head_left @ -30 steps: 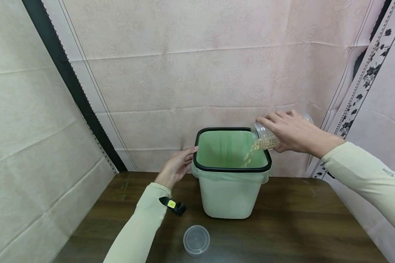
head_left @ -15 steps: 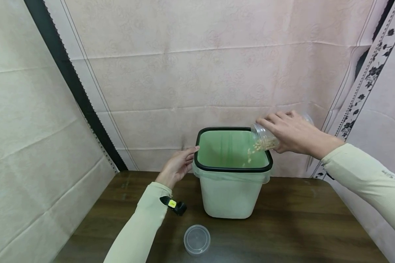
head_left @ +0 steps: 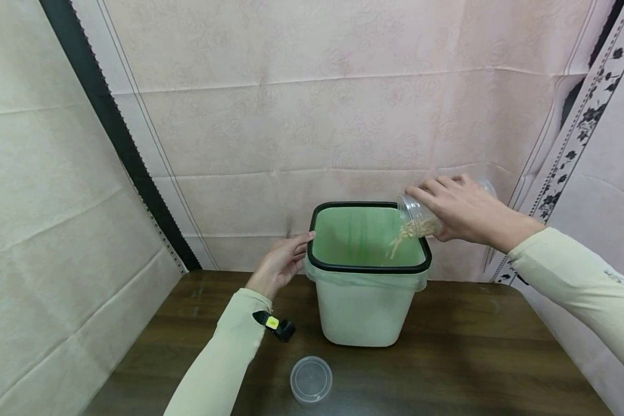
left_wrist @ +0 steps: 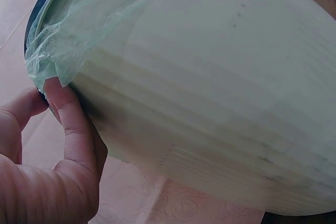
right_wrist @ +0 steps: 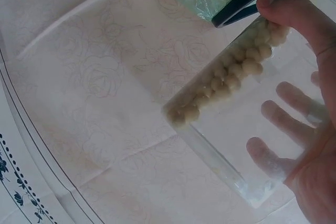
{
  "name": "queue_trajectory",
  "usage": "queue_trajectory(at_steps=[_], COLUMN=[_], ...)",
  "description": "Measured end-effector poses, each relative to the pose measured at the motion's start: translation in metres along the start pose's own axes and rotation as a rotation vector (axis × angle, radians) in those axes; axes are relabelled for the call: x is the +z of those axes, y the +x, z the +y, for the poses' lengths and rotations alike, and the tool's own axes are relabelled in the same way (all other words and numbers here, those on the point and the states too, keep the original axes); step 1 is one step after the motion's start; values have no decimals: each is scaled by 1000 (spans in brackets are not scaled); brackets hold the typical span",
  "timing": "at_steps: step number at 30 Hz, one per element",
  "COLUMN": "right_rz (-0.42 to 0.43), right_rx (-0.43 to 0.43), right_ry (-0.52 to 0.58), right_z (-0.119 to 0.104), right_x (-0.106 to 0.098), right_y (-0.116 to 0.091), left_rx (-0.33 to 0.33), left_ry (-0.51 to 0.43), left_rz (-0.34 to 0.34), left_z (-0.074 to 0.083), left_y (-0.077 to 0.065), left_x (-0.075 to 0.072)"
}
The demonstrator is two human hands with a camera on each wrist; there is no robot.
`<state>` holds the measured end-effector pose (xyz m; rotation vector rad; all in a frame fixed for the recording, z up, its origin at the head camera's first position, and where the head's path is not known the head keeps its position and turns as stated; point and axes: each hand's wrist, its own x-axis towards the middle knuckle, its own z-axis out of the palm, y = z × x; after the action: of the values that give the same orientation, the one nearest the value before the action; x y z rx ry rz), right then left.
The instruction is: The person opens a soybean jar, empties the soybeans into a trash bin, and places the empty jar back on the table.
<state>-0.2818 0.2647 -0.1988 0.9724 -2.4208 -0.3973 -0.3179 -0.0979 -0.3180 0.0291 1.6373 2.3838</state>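
Observation:
A pale green trash bin [head_left: 364, 312] with a black rim stands on the table, lined with a thin green plastic bag [left_wrist: 105, 19]. My left hand [head_left: 281, 266] pinches the left side of its rim between thumb and fingers, as the left wrist view shows. Over the right side of the bin, my right hand [head_left: 465, 211] grips a clear plastic jar [head_left: 411, 211] tilted mouth-down to the left. Pale yellow beans [right_wrist: 231, 74] lie along the jar's lower side. Some beans [head_left: 395, 245] fall from its mouth into the bin, whose bottom is hidden.
A clear round lid [head_left: 311, 379] lies on the brown wooden table [head_left: 473, 346], in front of the bin. Pale patterned cloth [head_left: 291, 115] hangs close behind the table and on both sides.
Beans keep streaming from the jar into the bin. Both hands, the jar and the bin stay almost in place.

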Motion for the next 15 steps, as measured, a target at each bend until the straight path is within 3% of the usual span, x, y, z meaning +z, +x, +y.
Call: queue_trajectory(at_steps=[15], right_rz=[12], right_rx=[-24], right_ry=[-23], right_z=[-2], right_x=[0], right_y=[3], left_rx=[4], left_ry=[-3], left_rz=[13], left_z=[1], left_y=[-1], left_x=[0])
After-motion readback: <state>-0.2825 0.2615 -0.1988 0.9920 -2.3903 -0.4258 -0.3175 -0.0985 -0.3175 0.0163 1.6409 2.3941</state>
